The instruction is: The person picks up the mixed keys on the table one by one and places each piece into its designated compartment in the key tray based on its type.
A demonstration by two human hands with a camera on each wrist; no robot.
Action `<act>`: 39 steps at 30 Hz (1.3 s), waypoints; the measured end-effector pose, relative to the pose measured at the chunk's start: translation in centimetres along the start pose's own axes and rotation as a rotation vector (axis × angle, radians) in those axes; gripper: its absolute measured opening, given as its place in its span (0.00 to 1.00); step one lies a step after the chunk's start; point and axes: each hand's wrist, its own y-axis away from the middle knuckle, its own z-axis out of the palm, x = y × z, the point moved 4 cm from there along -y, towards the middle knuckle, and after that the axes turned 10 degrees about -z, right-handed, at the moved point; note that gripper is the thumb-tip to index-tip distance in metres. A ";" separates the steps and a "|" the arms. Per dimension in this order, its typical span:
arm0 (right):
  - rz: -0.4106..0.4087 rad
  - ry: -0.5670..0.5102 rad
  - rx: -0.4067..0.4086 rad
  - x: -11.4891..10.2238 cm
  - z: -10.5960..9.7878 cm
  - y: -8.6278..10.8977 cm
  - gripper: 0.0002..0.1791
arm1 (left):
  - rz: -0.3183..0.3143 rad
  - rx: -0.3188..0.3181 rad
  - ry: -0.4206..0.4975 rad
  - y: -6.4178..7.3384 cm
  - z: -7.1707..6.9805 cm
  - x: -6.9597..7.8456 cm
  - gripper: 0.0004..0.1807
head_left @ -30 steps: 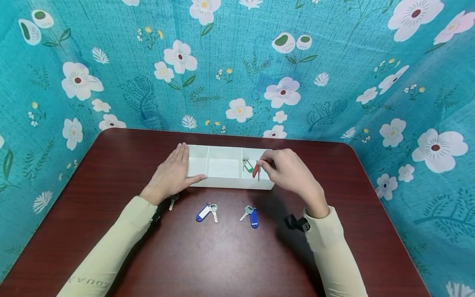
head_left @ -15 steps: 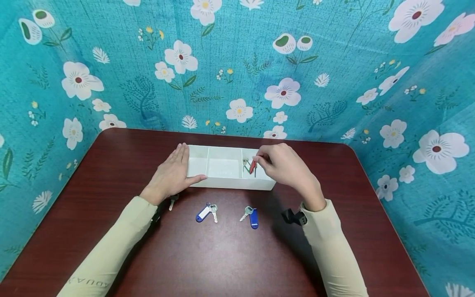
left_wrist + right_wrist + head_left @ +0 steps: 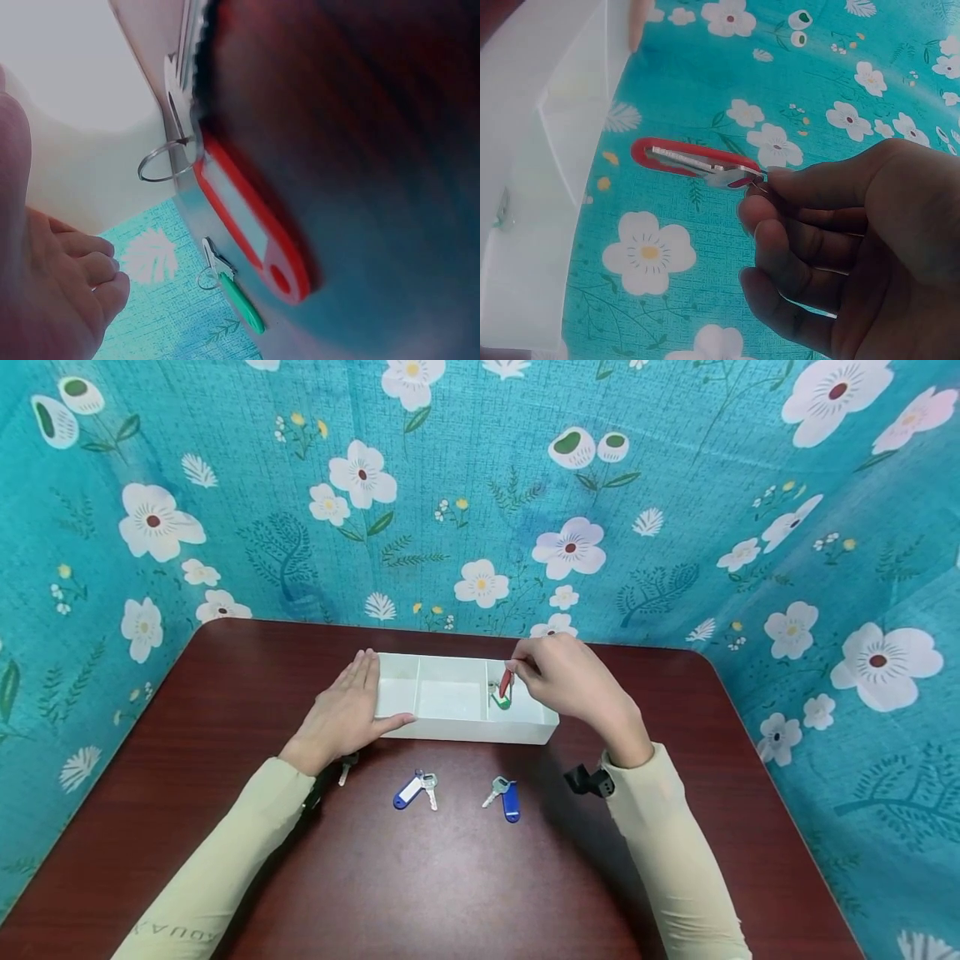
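Note:
My right hand (image 3: 576,681) pinches the ring of a key with a red tag (image 3: 506,682) over the right compartment of a white divided box (image 3: 465,729). In the right wrist view the key (image 3: 682,159) lies along its red tag, the ring between thumb and finger. A green-tagged key (image 3: 502,701) is in that right compartment. My left hand (image 3: 341,714) rests at the box's left end, fingers straight, thumb along the front edge. Close to the left wrist, a second red-tagged key (image 3: 247,210) lies on the table, mostly hidden in the head view.
Two blue-tagged keys, one on the left (image 3: 410,789) and one on the right (image 3: 511,802), lie in front of the box on the dark red table (image 3: 450,893). Another green-tagged key (image 3: 241,304) shows in the left wrist view. A flowered blue cloth (image 3: 480,510) hangs behind.
The right hand has moved left and slightly back with the red-tagged key, from the compartment's front right to above the green-tagged key. My left hand has stayed at the box end.

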 end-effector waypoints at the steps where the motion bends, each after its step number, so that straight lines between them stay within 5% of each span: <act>1: -0.002 -0.001 -0.004 0.0 0.0 -0.1 0.10 | -0.002 -0.004 0.001 0.0 0.0 0.0 0.70; 39: 0.007 -0.050 -0.146 1.0 2.6 -5.4 0.13 | -0.003 0.003 0.015 -0.1 0.2 -0.1 0.70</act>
